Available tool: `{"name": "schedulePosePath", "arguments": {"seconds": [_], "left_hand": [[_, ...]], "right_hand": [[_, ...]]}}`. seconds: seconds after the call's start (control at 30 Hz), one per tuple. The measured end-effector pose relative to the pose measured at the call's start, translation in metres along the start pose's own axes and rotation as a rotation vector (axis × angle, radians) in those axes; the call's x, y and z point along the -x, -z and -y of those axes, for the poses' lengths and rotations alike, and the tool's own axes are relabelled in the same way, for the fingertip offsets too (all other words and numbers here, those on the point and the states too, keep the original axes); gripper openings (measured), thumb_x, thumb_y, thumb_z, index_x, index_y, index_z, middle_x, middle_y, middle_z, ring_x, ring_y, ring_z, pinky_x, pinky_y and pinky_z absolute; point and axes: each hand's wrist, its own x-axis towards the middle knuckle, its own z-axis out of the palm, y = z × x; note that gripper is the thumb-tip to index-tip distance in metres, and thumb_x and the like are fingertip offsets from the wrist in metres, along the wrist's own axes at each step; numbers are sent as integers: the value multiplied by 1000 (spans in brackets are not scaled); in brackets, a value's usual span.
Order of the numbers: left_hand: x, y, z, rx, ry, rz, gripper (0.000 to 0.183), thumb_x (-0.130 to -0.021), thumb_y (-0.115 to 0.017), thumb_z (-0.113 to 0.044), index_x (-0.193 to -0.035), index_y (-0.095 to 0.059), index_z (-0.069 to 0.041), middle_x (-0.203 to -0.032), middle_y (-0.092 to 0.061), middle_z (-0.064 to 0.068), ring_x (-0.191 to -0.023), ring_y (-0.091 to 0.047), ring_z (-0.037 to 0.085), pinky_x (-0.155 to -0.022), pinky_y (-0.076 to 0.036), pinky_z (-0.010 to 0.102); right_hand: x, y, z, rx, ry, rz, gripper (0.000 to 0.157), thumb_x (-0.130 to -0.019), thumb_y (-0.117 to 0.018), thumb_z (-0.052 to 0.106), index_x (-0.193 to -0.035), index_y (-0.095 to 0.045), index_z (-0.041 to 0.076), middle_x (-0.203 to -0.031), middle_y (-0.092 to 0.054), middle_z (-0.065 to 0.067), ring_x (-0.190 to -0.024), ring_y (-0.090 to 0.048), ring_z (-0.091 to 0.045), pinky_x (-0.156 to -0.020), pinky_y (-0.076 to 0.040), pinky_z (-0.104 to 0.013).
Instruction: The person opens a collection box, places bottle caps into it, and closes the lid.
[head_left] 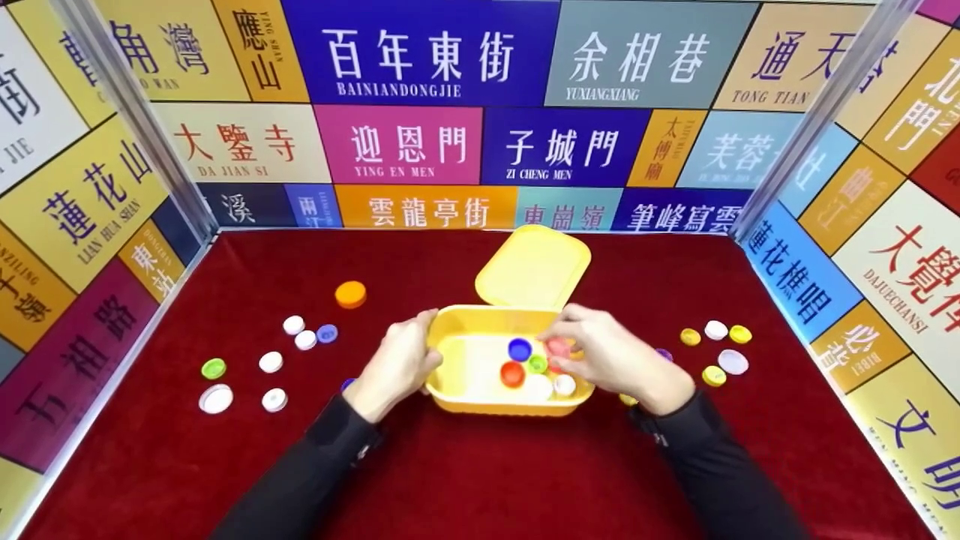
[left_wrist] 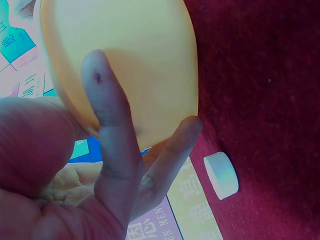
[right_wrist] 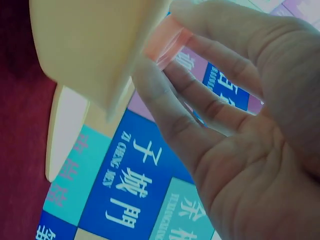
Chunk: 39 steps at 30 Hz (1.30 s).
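Observation:
A yellow plastic box (head_left: 457,405) stands on the dark red cloth, and my left hand (head_left: 399,366) grips its left end. In the left wrist view the thumb and fingers of that hand lie on the box wall. My right hand (head_left: 611,360) is over the box's right end and pinches a pink bottle cap (right_wrist: 167,42) between thumb and fingertips. Inside the box lie a blue cap (head_left: 519,349), a red cap (head_left: 512,373), a small green cap (head_left: 537,364) and white caps (head_left: 564,385).
Behind the box lies its yellow lid (head_left: 534,266). Several caps are scattered to the left, with an orange cap (head_left: 350,295) farther back and a white cap (head_left: 216,399) nearer. More caps, such as a yellow one (head_left: 714,376), lie to the right. Printed panels (head_left: 420,52) enclose the cloth.

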Motion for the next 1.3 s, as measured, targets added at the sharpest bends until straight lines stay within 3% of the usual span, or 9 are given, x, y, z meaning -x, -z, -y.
{"name": "schedulePosePath", "arguments": {"seconds": [0.23, 0.37, 0.6, 0.83, 1.13, 1.3], "left_hand": [[-1, 1, 0, -10, 1, 6, 68, -103, -69, 5, -169, -52, 7, -146, -74, 31, -59, -72, 16, -50, -64, 28], [-1, 1, 1, -12, -6, 7, 67, -103, -69, 5, -169, -52, 7, -146, -73, 32, -61, -72, 16, -51, -64, 28], [0, 3, 2, -6, -3, 4, 68, -103, -69, 5, -169, -52, 7, -147, -73, 33, -59, -72, 16, -49, -63, 28], [-1, 2, 2, -10, -3, 2, 68, -103, -68, 6, -169, -52, 7, -147, -73, 32, -63, -74, 18, -50, -63, 28], [0, 0, 0, 14, 10, 13, 69, -102, -67, 6, -170, -51, 6, -146, -73, 32, -57, -71, 15, -48, -63, 28], [0, 1, 1, 13, 15, 19, 70, -103, -67, 6, -171, -50, 6, -148, -72, 33, -55, -70, 15, -48, -63, 28]], "right_hand": [[0, -12, 6, -38, -18, 114, 31, -92, -90, -2, -120, -89, 10, -109, -77, -12, -101, -73, -28, -87, -63, -35], [0, -13, 9, -20, -26, 134, 26, -98, -89, 4, -124, -89, 9, -108, -77, -14, -98, -72, -31, -84, -60, -32], [-3, -8, 11, -17, -29, 114, 28, -101, -92, 16, -128, -89, 8, -111, -78, -14, -101, -75, -31, -84, -64, -32], [-1, -1, 7, -16, -11, 64, 29, -102, -91, 12, -130, -87, 5, -117, -81, -15, -104, -78, -31, -92, -71, -41], [5, 16, -2, 24, -54, 1, 32, -101, -90, 9, -132, -86, 9, -115, -78, -11, -97, -71, -27, -82, -64, -37], [8, 24, -9, -3, -104, -24, 33, -103, -88, 9, -136, -84, 6, -120, -80, -14, -102, -80, -32, -89, -73, -45]]}}
